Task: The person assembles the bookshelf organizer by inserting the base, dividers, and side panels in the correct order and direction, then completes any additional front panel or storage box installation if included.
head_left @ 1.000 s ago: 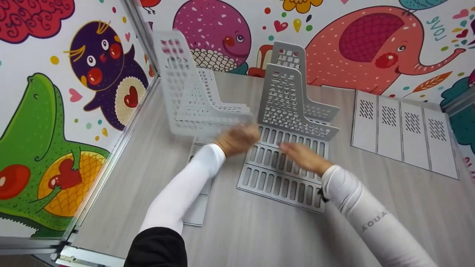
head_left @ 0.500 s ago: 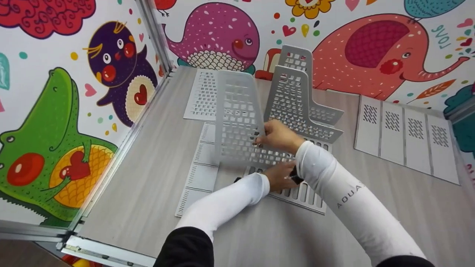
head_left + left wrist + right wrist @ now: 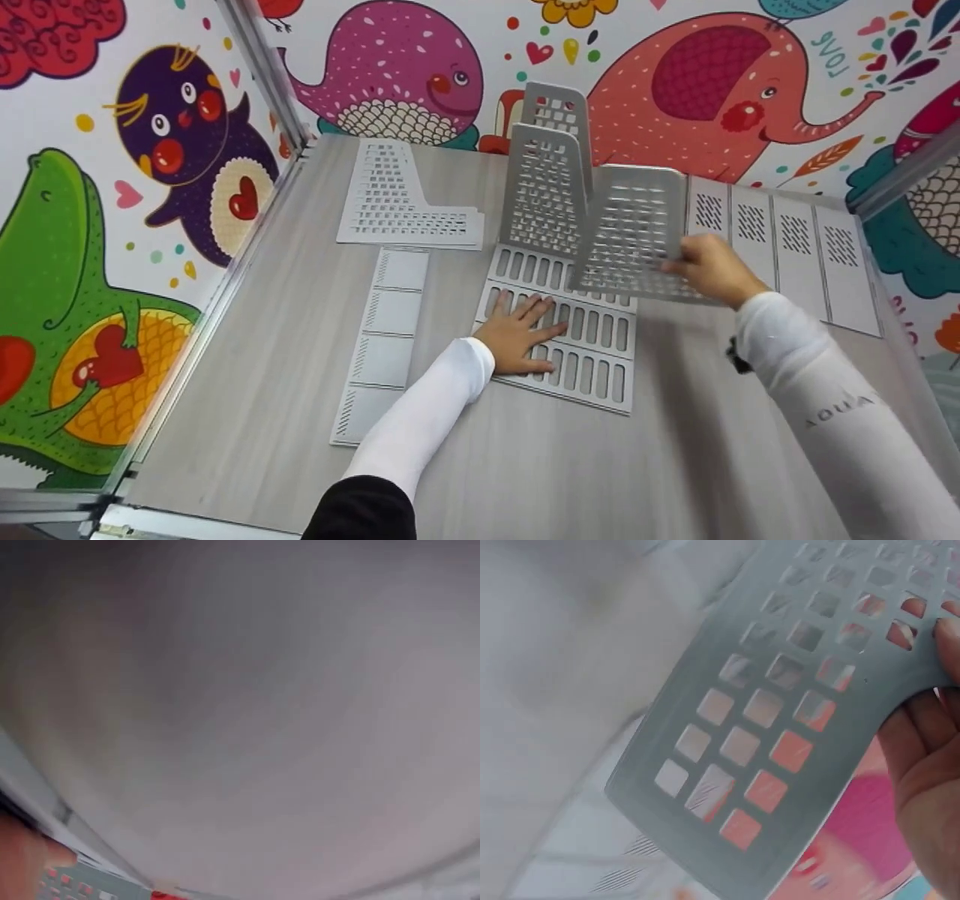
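Observation:
In the head view my left hand (image 3: 517, 337) lies with fingers spread on a flat grey panel of slotted rows (image 3: 592, 356). My right hand (image 3: 716, 270) pinches a grey perforated L-shaped side panel (image 3: 637, 217) by its inner edge, holding it raised to the right of two similar panels. Those two, a front one (image 3: 544, 195) and a rear one (image 3: 559, 97), stand upright at the slotted panel's far end. The right wrist view shows thumb and fingers on either side of the held panel (image 3: 866, 701). Blur fills most of the left wrist view.
Flat L-shaped perforated panels (image 3: 397, 217) lie at the back left, with a long four-section strip (image 3: 390, 311) in front of them. Another four-section panel (image 3: 787, 262) lies at the right. Printed walls and metal rails edge the table (image 3: 525, 465).
A perforated panel has come from the left pile across to the right, changing from my left hand to my right. My left hand now rests spread on the slotted panel.

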Available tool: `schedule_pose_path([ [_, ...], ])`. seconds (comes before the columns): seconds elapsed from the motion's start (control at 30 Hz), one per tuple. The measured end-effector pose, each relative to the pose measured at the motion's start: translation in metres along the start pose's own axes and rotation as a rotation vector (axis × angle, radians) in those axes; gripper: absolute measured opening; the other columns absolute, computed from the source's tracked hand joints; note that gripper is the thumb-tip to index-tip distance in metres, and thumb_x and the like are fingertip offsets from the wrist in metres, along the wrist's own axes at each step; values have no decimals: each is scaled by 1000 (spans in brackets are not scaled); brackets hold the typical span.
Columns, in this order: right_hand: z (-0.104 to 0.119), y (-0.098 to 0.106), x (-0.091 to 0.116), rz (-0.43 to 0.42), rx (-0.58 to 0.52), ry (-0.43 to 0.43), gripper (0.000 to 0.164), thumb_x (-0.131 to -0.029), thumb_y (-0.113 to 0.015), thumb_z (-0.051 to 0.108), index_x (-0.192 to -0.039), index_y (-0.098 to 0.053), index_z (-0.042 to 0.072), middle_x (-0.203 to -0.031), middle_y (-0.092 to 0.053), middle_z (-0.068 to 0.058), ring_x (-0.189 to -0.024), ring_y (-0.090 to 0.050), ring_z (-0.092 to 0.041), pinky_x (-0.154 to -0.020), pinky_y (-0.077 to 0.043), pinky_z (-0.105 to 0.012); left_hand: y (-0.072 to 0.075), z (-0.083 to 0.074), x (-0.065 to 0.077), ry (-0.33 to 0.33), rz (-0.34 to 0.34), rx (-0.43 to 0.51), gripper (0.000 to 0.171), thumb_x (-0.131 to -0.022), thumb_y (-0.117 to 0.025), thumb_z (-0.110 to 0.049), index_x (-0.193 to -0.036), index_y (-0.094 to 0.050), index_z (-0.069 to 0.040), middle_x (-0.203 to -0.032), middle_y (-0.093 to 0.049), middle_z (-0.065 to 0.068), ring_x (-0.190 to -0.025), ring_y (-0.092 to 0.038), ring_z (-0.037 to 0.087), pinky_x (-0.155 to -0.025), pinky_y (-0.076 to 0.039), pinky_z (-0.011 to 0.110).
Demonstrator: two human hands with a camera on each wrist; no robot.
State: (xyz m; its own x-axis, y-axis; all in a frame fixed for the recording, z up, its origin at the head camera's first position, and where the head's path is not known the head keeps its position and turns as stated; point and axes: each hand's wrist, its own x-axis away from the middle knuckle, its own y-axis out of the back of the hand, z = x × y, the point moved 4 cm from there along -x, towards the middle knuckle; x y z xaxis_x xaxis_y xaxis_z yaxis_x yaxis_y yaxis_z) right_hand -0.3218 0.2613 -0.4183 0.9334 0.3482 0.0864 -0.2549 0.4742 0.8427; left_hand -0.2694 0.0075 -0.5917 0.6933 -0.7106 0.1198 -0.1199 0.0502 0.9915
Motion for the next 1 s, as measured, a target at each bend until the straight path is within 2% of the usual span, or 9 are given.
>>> schedule_pose_path([
  [0.07, -24, 2, 14, 10, 4, -32, 14, -87, -65, 6, -96, -69, -3, -93, -71, -23, -74, -60, -9, -65, -49, -23, 1, 1, 1, 2, 22, -1, 75, -85, -22, -79, -150, -3, -45, -163, -2, 1, -151, -3, 23, -114, -7, 67],
  [0.17, -53, 5, 34, 23, 1, -77, 21, -88, -64, 8, -104, -69, -4, -101, -71, -24, -79, -62, -5, -69, -49, -20, 4, 2, 0, -3, 56, 7, 76, -85, -22, -78, -150, -2, -44, -163, 0, 1, -151, 0, 23, -114, -5, 67],
  [0.33, -78, 9, 55, 7, -44, -139, 26, -90, -62, 9, -108, -67, -8, -104, -69, -27, -78, -62, -1, -64, -48, -15, 10, 2, -1, -15, 90, 34, 76, -86, -25, -77, -150, -4, -43, -163, 0, 3, -151, 2, 25, -114, -3, 68],
  [0.5, -93, 7, 62, 15, -70, -173, 29, -90, -62, 11, -109, -65, -10, -106, -68, -29, -77, -60, 5, -64, -47, -12, 8, 1, -3, -2, 145, 49, 77, -86, -28, -77, -151, -4, -43, -163, 4, 2, -151, 5, 24, -114, -1, 67],
  [0.7, -101, 7, 62, 55, -61, -212, 29, -92, -60, 11, -113, -65, -8, -111, -67, -26, -83, -62, 0, -70, -48, -15, 13, 1, -1, 2, 164, 53, 78, -86, -31, -76, -151, -7, -41, -163, 3, 3, -151, 4, 24, -114, 0, 67],
  [1.0, -104, 9, 63, 41, -18, -139, 23, -89, -62, 7, -105, -68, -8, -103, -69, -26, -76, -58, 9, -67, -46, -10, 15, 0, -1, 17, 187, 51, 79, -85, -32, -76, -151, -6, -41, -163, 3, 2, -151, 5, 24, -115, 0, 66],
])
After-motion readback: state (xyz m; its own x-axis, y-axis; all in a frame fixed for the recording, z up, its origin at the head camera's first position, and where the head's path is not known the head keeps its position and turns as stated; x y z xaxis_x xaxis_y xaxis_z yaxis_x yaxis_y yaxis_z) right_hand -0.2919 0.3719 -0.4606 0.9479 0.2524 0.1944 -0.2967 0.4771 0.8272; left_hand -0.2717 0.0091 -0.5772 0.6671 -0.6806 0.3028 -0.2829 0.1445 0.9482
